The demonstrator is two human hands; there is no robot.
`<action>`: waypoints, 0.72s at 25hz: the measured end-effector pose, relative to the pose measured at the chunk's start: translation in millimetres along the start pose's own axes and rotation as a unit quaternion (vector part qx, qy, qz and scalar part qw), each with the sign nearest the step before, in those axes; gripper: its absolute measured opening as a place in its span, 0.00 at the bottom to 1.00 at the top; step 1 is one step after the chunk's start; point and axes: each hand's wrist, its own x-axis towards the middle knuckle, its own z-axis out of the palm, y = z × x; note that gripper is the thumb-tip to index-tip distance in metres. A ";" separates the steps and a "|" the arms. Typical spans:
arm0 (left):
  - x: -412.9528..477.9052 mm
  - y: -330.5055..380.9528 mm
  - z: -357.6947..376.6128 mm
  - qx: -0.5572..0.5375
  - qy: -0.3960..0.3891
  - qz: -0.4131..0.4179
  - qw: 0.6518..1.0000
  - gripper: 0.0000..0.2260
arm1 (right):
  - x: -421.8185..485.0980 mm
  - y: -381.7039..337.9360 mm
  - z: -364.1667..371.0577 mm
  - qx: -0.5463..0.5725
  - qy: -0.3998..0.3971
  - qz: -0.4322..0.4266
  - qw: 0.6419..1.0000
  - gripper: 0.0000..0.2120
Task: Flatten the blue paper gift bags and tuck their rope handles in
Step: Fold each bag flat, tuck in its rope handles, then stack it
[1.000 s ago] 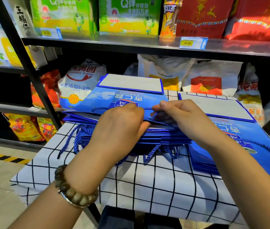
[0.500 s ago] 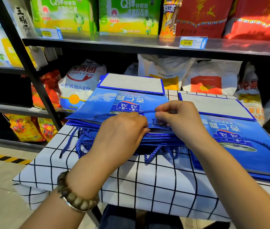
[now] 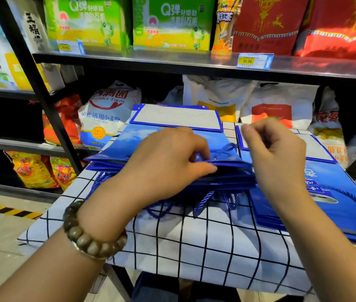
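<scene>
Left stack [image 3: 111,153] and right stack [image 3: 336,188] lie flat; ropes [image 3: 207,199] dangle untucked at the near edge. Left hand [image 3: 164,162] pinches top bag [image 3: 133,139]; right hand [image 3: 275,153] curled, perhaps empty.

A bench [image 3: 194,247] stands near, before the shelving [image 3: 172,62]. On it two stacks of flat gift bags lie side by side: the left stack [image 3: 107,165] mid-bench, the right stack [image 3: 336,182] beside it. The left grip [image 3: 164,162] pinches the top bag [image 3: 133,140] of the left stack at its near edge; the right grip [image 3: 275,153] hangs above the gap between the stacks. Rope handles [image 3: 207,199] trail from the left stack's near edge onto the bench. A flour sack [image 3: 105,118] sits far left, behind the stacks.
</scene>
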 end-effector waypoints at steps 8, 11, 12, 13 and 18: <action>32.6 12.2 -9.6 -0.207 0.324 -0.058 0.921 0.10 | -32.7 -23.6 38.7 -0.036 -0.267 -0.021 0.963 0.38; 31.7 7.6 -34.7 -0.296 0.430 -0.031 0.852 0.09 | -34.4 -40.1 50.7 -0.011 -0.265 -0.086 0.960 0.32; 27.9 4.9 -41.9 -0.340 0.450 -0.029 0.825 0.08 | -33.3 -42.4 49.5 -0.019 -0.219 -0.121 0.968 0.29; 23.2 2.8 -47.3 -0.395 0.453 -0.032 0.799 0.07 | -31.0 -42.4 45.7 -0.035 -0.161 -0.169 0.972 0.26; -6.8 2.2 -33.4 -0.567 0.330 -0.134 0.743 0.06 | -0.1 -8.8 4.9 -0.199 -0.013 -0.343 0.918 0.24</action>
